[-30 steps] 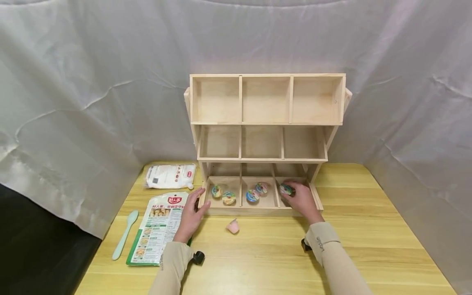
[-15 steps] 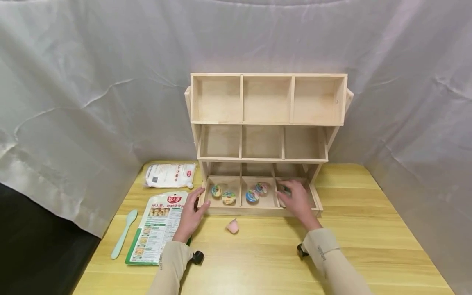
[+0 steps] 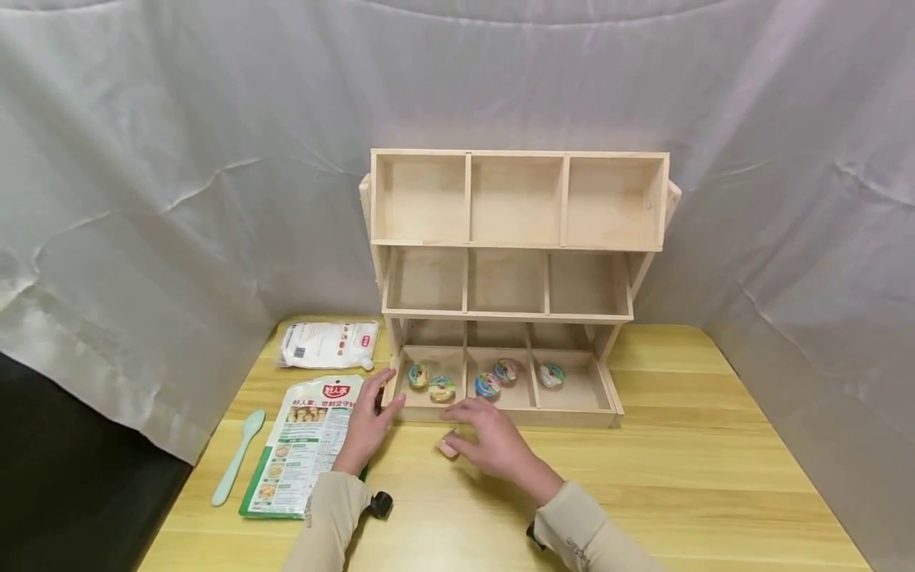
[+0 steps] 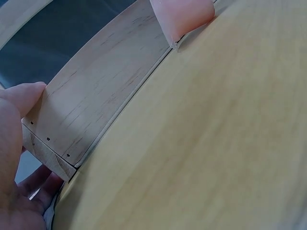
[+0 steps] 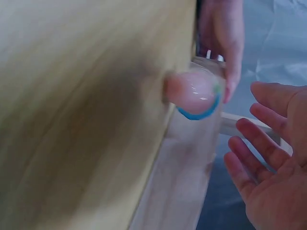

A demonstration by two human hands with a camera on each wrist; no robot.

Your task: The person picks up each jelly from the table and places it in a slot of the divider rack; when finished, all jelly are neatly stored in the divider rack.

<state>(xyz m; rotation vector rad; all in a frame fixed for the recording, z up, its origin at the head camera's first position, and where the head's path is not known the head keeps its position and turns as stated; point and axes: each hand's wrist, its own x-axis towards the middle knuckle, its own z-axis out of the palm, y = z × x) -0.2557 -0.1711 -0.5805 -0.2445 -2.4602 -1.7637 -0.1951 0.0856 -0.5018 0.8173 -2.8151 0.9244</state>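
Note:
A small pink jelly cup (image 3: 447,446) lies on its side on the table, just in front of the wooden rack (image 3: 500,416). My right hand (image 3: 495,441) is over it, partly covering it in the head view. The right wrist view shows these fingers (image 5: 259,139) spread and apart from the jelly cup (image 5: 196,91). My left hand (image 3: 368,421) holds the rack's front left corner, with the thumb (image 4: 31,96) on the front board (image 4: 105,81) and other fingers around the side. Several jelly cups lie in the bottom tier, including one (image 3: 551,375) in the right compartment.
Left of the rack lie a white pouch (image 3: 330,344), a green and white food packet (image 3: 303,453) and a pale green spoon (image 3: 239,457). Grey curtains (image 3: 179,238) enclose the table's back and sides. Two upper tiers (image 3: 518,199) lean over the bottom one.
My right hand has let go of a jelly cup in the bottom right compartment, then moved left and toward me to the cup on the table. The left hand stays at the corner.

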